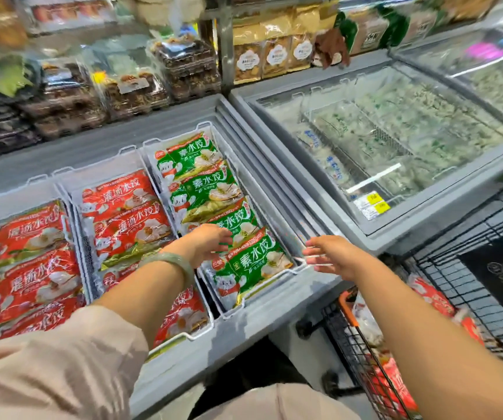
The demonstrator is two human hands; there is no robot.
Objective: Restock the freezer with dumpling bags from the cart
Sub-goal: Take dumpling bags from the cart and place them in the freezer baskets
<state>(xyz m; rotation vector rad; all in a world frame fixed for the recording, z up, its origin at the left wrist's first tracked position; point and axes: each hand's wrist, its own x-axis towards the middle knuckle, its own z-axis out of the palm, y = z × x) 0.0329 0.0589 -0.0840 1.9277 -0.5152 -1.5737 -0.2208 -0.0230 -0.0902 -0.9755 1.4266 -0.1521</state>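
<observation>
Nearest the camera, a beige sleeve (56,359) covers the left upper arm at the lower left, and a pale green bangle (174,259) circles that wrist. Beyond it lies the open freezer (98,147), with 3 white wire baskets side by side. Red dumpling bags (29,259) fill the left basket, overlapping in a row running away from the camera, and more red bags (129,219) fill the middle basket (98,174). The right basket (300,265) holds green dumpling bags (195,177), at least 4, stacked like shingles. The left hand (206,241) hovers over the green bags near the front of that basket, fingers loosely spread and gripping nothing; whether it touches the bag below cannot be told. Just right of it, the right hand (333,254) is held open and empty, fingers extended toward the basket's right front corner, blurred. Farther right stands a second freezer (426,204) under a closed glass lid, with pale bags inside. At the lower right, the black wire cart (359,353) with an orange handle holds more red bags (435,298).
</observation>
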